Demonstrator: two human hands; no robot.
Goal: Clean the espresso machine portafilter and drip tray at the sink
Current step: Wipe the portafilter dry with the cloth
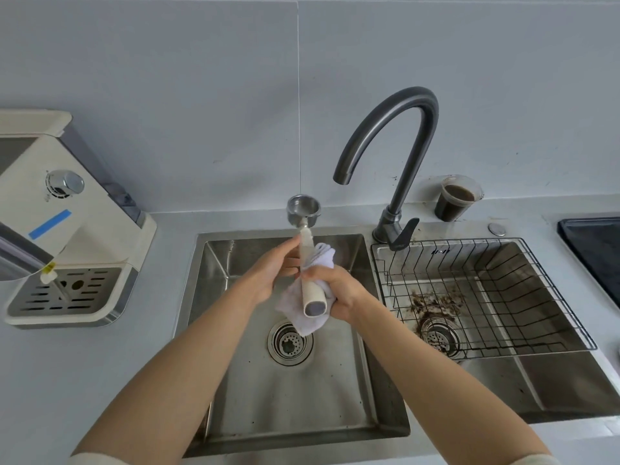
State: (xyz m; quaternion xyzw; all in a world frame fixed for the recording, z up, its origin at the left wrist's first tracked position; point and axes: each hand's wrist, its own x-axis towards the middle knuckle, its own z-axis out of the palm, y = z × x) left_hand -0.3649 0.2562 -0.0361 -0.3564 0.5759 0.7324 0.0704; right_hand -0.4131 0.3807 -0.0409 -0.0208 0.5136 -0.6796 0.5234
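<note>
The portafilter (303, 209) is held over the left sink basin (362, 380), its steel basket pointing away from me and its cream handle toward me. My left hand (271, 273) grips the upper part of the handle. My right hand (339, 292) wraps a white cloth (302, 317) around the lower handle, and the handle's end sticks out of the cloth. The drip tray (63, 295), with its slotted steel grate, sits in the base of the cream espresso machine (70, 223) on the counter at the left.
A dark grey gooseneck faucet (399, 129) arches over the sink divider, with no water running. The right basin holds a black wire rack (486, 297) and coffee grounds near its drain. A plastic cup of dark liquid (456, 198) stands behind it. A dark tray (593, 250) lies at the far right.
</note>
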